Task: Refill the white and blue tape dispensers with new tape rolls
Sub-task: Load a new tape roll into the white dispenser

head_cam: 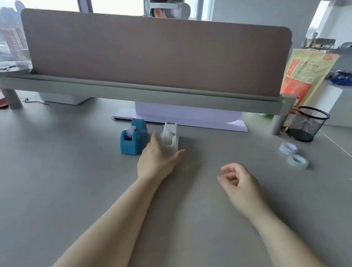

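Observation:
A blue tape dispenser (133, 138) and a white tape dispenser (170, 136) stand side by side on the grey desk (62, 177), each with a roll in it. My left hand (158, 158) is open right in front of the white dispenser, fingers spread around its near end; contact is unclear. My right hand (239, 185) hovers over the desk to the right, fingers loosely curled, holding nothing. Two tape rolls lie far right: a whitish roll (288, 148) and a clear roll (297, 161) in front of it.
A brown divider panel (154, 51) on a grey shelf spans the desk's back. A black mesh pen cup (307, 123) stands at back right beside an orange-and-yellow bag (301, 78). A person wearing a headset sits behind the divider. A white sheet (184, 117) lies behind the dispensers.

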Available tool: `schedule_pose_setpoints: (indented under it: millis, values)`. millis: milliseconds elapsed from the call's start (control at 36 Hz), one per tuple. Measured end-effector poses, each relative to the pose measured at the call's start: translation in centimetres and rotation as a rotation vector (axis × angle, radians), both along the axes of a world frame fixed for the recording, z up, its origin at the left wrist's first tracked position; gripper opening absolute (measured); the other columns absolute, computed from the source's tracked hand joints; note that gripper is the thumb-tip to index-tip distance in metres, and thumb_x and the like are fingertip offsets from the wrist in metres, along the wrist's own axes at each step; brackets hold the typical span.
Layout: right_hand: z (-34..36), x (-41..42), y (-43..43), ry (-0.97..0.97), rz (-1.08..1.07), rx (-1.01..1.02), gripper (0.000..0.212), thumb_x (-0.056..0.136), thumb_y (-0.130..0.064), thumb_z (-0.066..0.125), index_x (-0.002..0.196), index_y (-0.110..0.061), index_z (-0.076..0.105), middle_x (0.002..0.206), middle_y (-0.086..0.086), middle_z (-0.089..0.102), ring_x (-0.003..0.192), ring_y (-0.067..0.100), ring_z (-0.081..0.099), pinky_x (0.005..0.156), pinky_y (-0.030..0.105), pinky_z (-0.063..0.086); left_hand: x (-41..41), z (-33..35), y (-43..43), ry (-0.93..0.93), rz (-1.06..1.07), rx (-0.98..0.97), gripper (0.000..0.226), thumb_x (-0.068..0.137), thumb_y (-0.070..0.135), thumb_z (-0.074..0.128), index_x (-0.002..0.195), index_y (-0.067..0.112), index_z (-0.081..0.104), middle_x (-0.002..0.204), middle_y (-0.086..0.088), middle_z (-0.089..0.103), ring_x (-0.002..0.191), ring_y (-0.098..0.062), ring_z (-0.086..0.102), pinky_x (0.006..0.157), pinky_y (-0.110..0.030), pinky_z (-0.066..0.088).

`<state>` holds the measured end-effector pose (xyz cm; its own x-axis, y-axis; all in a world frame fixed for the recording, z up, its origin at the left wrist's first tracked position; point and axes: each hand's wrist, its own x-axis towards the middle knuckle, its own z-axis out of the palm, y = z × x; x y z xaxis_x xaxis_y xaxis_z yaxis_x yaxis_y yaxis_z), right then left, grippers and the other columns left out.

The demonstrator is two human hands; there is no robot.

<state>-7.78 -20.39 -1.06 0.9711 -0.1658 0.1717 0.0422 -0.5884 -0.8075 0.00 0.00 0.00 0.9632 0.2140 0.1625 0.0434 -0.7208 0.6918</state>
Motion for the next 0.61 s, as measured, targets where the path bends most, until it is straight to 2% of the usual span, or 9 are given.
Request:
schedule_pose_setpoints:
  millis: [194,278,361,472,611]
  values:
    - [0.0,-0.3,0.0,-0.031,-0.027,0.03,0.012,0.084,-0.024,0.063,0.093,-0.027,0.058,0.077,-0.008,0.065,0.07,0.009,0.059,0.074,0.035,0.049,-0.4,0.5,-0.3,0.018,0.032,0.029,0.092,0.076,0.051,0.065,0.146,0.021,0.014,0.127,-0.003,0.06,0.113,-0.029,0.057,0.079,-0.036,0.044]
    - [0.0,-0.1,0.1,-0.025,-0.043,0.008,0.012,0.083,-0.026,0.063,0.093,-0.029,0.057,0.075,-0.01,0.064,0.069,0.009,0.058,0.075,0.036,0.05,-1.9,0.9,-0.2,0.05,-0.034,0.042,0.094,0.077,0.053,0.063,0.148,0.025,0.008,0.129,0.0,0.059,0.113,-0.029,0.058,0.076,-0.032,0.039]
    - [0.0,-0.1,0.0,-0.039,-0.042,-0.003,0.012,0.084,-0.028,0.062,0.093,-0.031,0.055,0.075,-0.011,0.064,0.07,0.007,0.059,0.073,0.034,0.05,-4.2,1.0,0.0,0.065,-0.164,0.03,0.097,0.076,0.053,0.065,0.147,0.028,0.005,0.123,0.006,0.059,0.112,-0.028,0.058,0.077,-0.031,0.039]
    - [0.6,-0.9,0.4,-0.055,-0.02,0.07,0.011,0.085,-0.027,0.061,0.095,-0.029,0.056,0.079,-0.007,0.066,0.072,0.009,0.059,0.07,0.03,0.048,-7.6,0.6,0.3,0.047,-0.285,0.026,0.087,0.072,0.05,0.072,0.138,0.027,0.02,0.119,0.011,0.059,0.106,-0.022,0.06,0.079,-0.032,0.045]
    - [1.7,-2.0,1.2,-0.226,-0.083,0.127,0.013,0.083,-0.032,0.066,0.092,-0.026,0.058,0.084,-0.011,0.064,0.081,0.001,0.06,0.074,0.024,0.047,-10.2,0.1,-0.9,-0.008,-0.291,0.005,0.077,0.071,0.05,0.072,0.129,0.023,0.028,0.122,0.013,0.06,0.104,-0.021,0.061,0.074,-0.03,0.044]
